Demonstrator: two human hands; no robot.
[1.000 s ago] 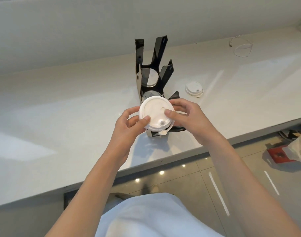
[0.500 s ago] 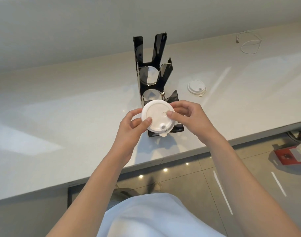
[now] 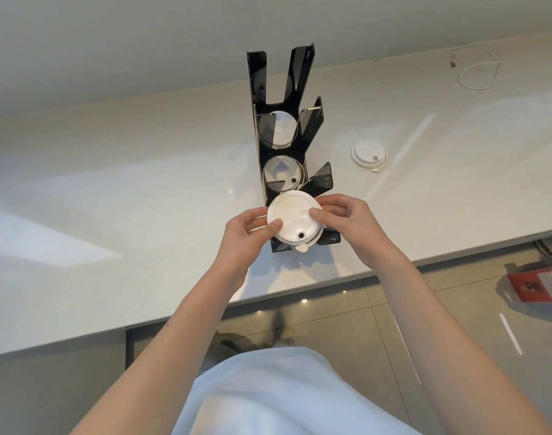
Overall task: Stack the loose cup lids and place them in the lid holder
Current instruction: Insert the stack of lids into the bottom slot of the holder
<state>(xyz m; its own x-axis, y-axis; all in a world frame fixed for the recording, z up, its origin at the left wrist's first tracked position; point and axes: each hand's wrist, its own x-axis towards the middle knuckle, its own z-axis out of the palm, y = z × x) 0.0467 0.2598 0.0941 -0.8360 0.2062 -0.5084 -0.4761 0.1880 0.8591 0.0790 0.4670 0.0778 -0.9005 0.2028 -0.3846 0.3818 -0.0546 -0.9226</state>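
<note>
A stack of white cup lids (image 3: 295, 219) is held between both hands directly over the front compartment of the black lid holder (image 3: 281, 80). My left hand (image 3: 248, 237) grips the stack's left rim, thumb on top. My right hand (image 3: 351, 222) grips its right rim, thumb on top. The stack hides the front compartment. Lids lie inside the holder's middle compartment (image 3: 282, 174) and the one behind it (image 3: 279, 130). One loose white lid (image 3: 368, 153) lies flat on the counter to the right of the holder.
The white counter (image 3: 127, 189) runs left to right, its front edge just below my hands. A white cable (image 3: 477, 69) lies coiled at the far right by the wall. Tiled floor with a red item (image 3: 533, 285) lies beyond the edge.
The lid stack has moved a little lower and closer to the holder's front compartment, still held by both hands. The camera has shifted slightly.
</note>
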